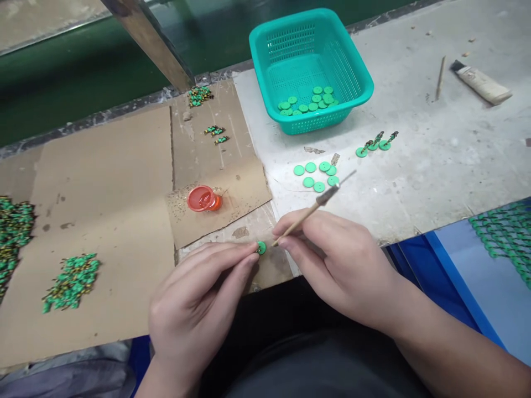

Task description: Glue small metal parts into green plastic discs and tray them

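Bench top is scuffed white, with the teal basket [265, 44] as landmark. Flattened cardboard [103, 221] covers the bench left of it. A dark green strip [70, 72] and a wooden post [149, 38] sit behind it.

Left of the basket, on the cardboard: red cup [203, 199], orange inside or beneath, contents hard to make out. Small painted figures [199, 95] lie in clusters, with larger heaps [71, 281] further left. One heap [14, 232] is cut off by the frame edge.

Inside the basket: loose green discs [309, 99]. In front of it, on bare bench: more discs [313, 174], plus three figures on discs [377, 142]. Right of it: a tube [481, 83] and a thin stick [440, 77]. Lower right, a blue panel [456, 276] carries rows of figures [504, 237], cut off by the frame.

Left hand [199, 293] pinches one green disc [261, 248] between its fingertips, in front of the basket, over the cardboard's near edge. Right hand [336, 260] grips a slim brush [305, 218], its pale end at the disc. Touching or just beside: can't tell. Fingers hide most of the disc.
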Action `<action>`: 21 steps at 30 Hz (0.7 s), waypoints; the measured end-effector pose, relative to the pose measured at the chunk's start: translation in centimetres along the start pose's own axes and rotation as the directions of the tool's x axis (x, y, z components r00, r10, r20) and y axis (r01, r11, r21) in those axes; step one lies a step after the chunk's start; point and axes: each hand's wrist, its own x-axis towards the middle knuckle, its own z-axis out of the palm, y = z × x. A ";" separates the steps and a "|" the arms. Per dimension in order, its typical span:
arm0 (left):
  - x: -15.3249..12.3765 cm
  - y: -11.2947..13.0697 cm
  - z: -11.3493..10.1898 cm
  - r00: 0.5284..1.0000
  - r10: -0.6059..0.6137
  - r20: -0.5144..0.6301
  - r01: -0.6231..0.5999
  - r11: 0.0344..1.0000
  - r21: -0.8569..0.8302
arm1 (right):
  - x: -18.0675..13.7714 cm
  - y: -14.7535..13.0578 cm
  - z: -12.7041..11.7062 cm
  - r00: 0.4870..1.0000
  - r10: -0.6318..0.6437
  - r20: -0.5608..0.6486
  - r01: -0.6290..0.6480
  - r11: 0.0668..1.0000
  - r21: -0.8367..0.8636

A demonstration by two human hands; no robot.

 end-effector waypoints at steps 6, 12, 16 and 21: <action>0.0 0.3 0.1 0.999 -0.038 -0.032 0.037 0.999 -0.009 | 1.4 0.2 0.8 0.998 0.007 0.067 -0.010 0.999 0.047; -0.1 0.7 0.1 0.997 -0.066 -0.027 0.066 0.998 -0.004 | 2.1 0.5 0.9 0.995 0.012 0.099 -0.022 0.994 0.102; 0.0 0.7 0.1 0.997 -0.078 -0.022 0.078 0.997 -0.003 | 2.1 0.5 0.8 0.996 0.015 0.092 -0.025 0.994 0.105; -0.1 0.6 0.0 0.998 -0.054 -0.019 0.054 0.998 -0.010 | 2.2 0.7 0.8 0.998 0.004 0.057 -0.011 0.992 0.125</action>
